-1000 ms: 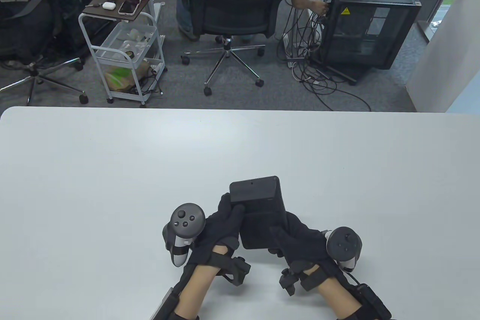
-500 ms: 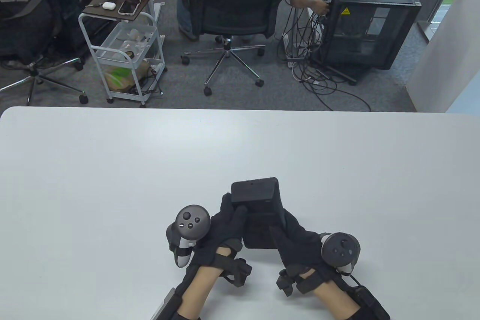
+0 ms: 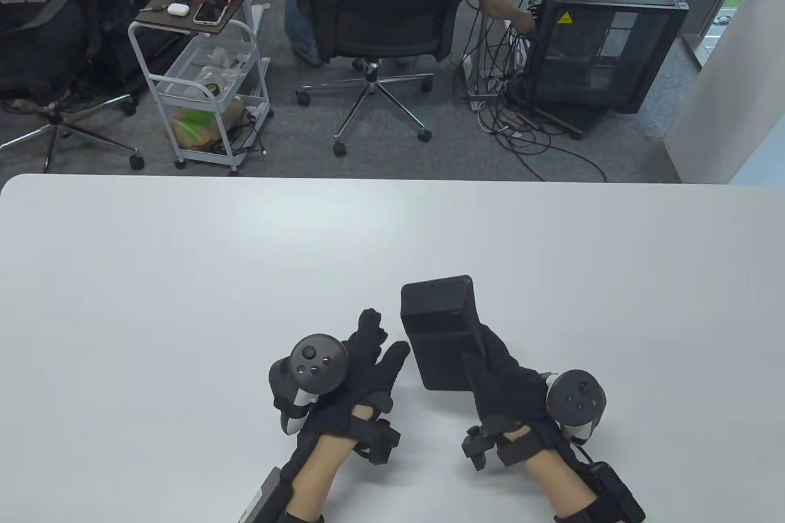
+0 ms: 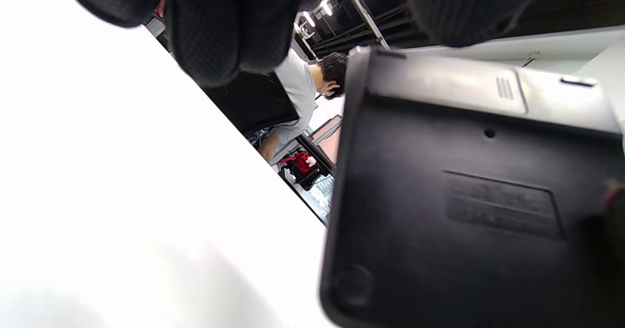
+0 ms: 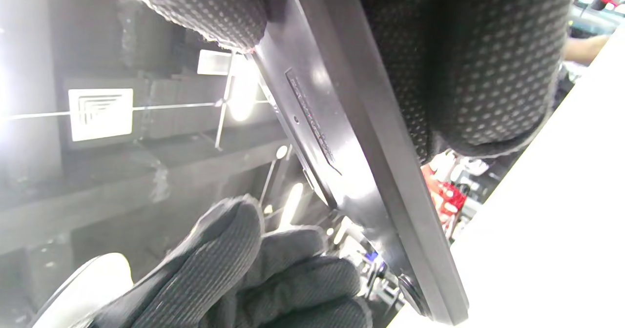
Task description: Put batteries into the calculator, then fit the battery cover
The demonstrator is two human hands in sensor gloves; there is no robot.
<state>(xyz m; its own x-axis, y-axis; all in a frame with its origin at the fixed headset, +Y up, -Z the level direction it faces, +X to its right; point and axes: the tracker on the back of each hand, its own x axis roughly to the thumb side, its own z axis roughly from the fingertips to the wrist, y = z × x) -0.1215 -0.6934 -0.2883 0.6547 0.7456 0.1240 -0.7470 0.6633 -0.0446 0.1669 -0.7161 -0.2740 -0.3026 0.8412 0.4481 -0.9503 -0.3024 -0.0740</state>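
A black calculator (image 3: 443,330) is held back side up, a little above the white table (image 3: 184,278). My right hand (image 3: 500,373) grips its near right part, thumb on the back. In the left wrist view the calculator's back (image 4: 468,191) shows a closed battery cover (image 4: 439,81) with ribbed grip marks, flush with the case. The right wrist view shows the calculator's edge (image 5: 351,137) between my fingers. My left hand (image 3: 371,357) is to the left of the calculator, apart from it, fingers loosely spread and holding nothing. No loose batteries are in view.
Beyond the table's far edge are an office chair (image 3: 392,2) with a seated person, a white cart (image 3: 202,87) with a phone and bottle, and a black computer case (image 3: 598,45) with cables.
My left hand has let go of the calculator and drawn back to the left. My right hand has carried the calculator a little right and away from me.
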